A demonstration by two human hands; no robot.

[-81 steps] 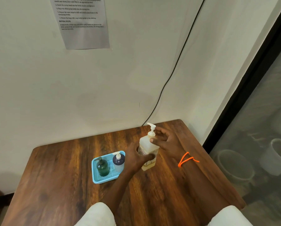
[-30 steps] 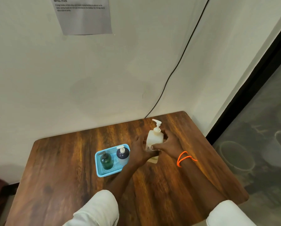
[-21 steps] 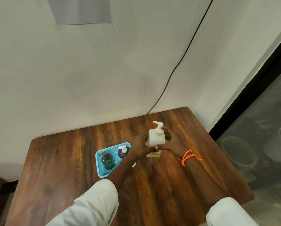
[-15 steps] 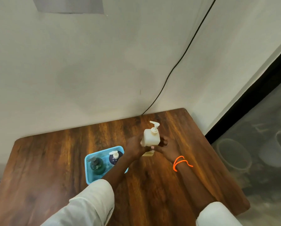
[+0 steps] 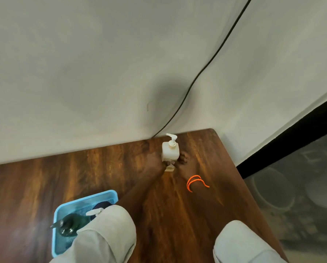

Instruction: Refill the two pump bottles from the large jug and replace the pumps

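Note:
The large jug (image 5: 169, 151), a pale square bottle with a white pump on top, stands upright near the table's far edge, close to the wall. My left hand (image 5: 153, 162) and my right hand (image 5: 183, 160) hold its lower part from either side; both are blurred. A green pump bottle (image 5: 69, 224) and a dark blue pump bottle (image 5: 101, 205), pumps on, stand in a light blue tray (image 5: 86, 197) at the near left, partly hidden by my left sleeve.
The wooden table (image 5: 45, 186) ends at the right beside a dark-framed glass pane (image 5: 291, 133). A black cable (image 5: 196, 80) runs down the wall to the table just behind the jug. An orange band (image 5: 195, 182) circles my right wrist.
Both hands have carried the jug from the table's middle to its far edge by the wall. The view has dropped, so the tray now sits at the near left.

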